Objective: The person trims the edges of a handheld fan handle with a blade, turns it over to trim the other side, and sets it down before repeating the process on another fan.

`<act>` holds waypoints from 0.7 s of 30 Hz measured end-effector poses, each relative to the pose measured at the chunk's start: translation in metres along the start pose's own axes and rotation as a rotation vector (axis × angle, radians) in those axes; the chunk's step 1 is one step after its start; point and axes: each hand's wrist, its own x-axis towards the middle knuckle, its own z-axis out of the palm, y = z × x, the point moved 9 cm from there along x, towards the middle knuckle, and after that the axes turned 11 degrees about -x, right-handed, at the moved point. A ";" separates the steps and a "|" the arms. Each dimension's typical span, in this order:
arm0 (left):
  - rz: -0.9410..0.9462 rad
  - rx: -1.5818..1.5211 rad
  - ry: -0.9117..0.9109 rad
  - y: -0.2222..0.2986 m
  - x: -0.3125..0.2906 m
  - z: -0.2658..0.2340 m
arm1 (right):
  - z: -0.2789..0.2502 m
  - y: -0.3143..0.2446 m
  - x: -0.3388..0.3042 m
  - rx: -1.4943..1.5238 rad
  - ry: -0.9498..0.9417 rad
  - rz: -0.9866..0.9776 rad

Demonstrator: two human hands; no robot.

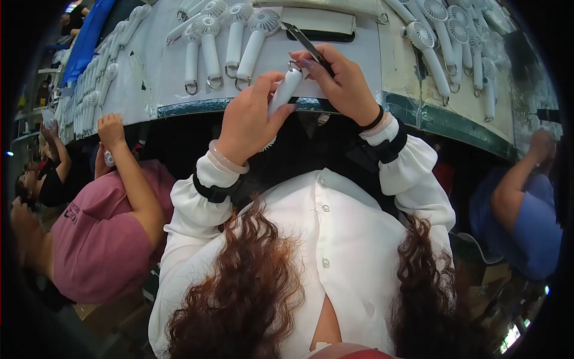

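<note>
Clock positions are read from the held item, with 12 o'clock pointing away from the seated wearer. The white handheld fan (286,90) is positioned in front of the torso, over the near edge of the table (149,78). Its handle tilts toward 1 o'clock, and a metal loop (293,64) is fitted at that end. A white grille (269,144) shows past the left hand at 7 o'clock, in line with the handle.

Left hand (250,122): the grip pinches the handle between thumb and fingers. Right hand (342,84): the grip is closed on a black cutter (309,46), blade end toward 12 o'clock. The right fingertips sit at the loop; from here I cannot tell whether they press it.

A group of white fans (210,57) lies at 11 o'clock, loops toward the wearer; further fans (436,69) lie at 2 o'clock. Co-workers are stationed at both sides: a pink shirt (101,239) at 8 o'clock, a blue shirt (520,221) at 4 o'clock.
</note>
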 end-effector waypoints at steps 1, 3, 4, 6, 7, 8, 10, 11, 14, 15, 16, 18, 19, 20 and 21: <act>0.035 0.075 0.026 0.005 0.001 -0.003 | -0.001 0.001 -0.001 -0.042 0.008 -0.022; 0.107 0.223 0.077 0.014 0.002 -0.007 | -0.004 0.001 -0.002 -0.126 0.025 -0.064; 0.111 0.221 0.075 0.016 0.004 -0.006 | -0.007 0.001 -0.004 -0.129 0.029 -0.062; 0.119 0.379 0.146 0.020 0.005 -0.014 | -0.018 -0.007 -0.008 -0.249 0.117 -0.090; 0.124 0.459 0.182 0.023 0.006 -0.017 | -0.023 -0.011 -0.009 -0.308 0.163 -0.106; 0.124 0.466 0.186 0.024 0.008 -0.016 | -0.026 -0.012 -0.011 -0.305 0.164 -0.112; 0.091 0.509 0.173 0.024 0.010 -0.011 | -0.032 -0.015 -0.017 -0.442 0.163 -0.107; 0.074 0.531 0.163 0.023 0.011 -0.010 | -0.031 -0.017 -0.018 -0.509 0.163 -0.102; 0.047 0.523 0.137 0.026 0.014 -0.009 | -0.025 -0.028 -0.023 -0.629 0.095 -0.109; 0.032 0.516 0.127 0.025 0.015 -0.008 | -0.022 -0.029 -0.024 -0.691 0.056 -0.115; 0.029 0.517 0.122 0.024 0.015 -0.007 | -0.022 -0.028 -0.024 -0.687 0.054 -0.111; 0.086 0.525 0.126 0.026 0.014 -0.005 | -0.021 -0.024 -0.024 -0.740 0.043 -0.092; 0.115 0.529 0.128 0.028 0.013 -0.005 | -0.021 -0.023 -0.024 -0.768 0.037 -0.084; 0.112 0.529 0.125 0.026 0.013 -0.004 | -0.022 -0.023 -0.023 -0.765 0.035 -0.082; 0.115 0.520 0.134 0.024 0.013 -0.004 | -0.024 -0.022 -0.022 -0.718 0.030 -0.059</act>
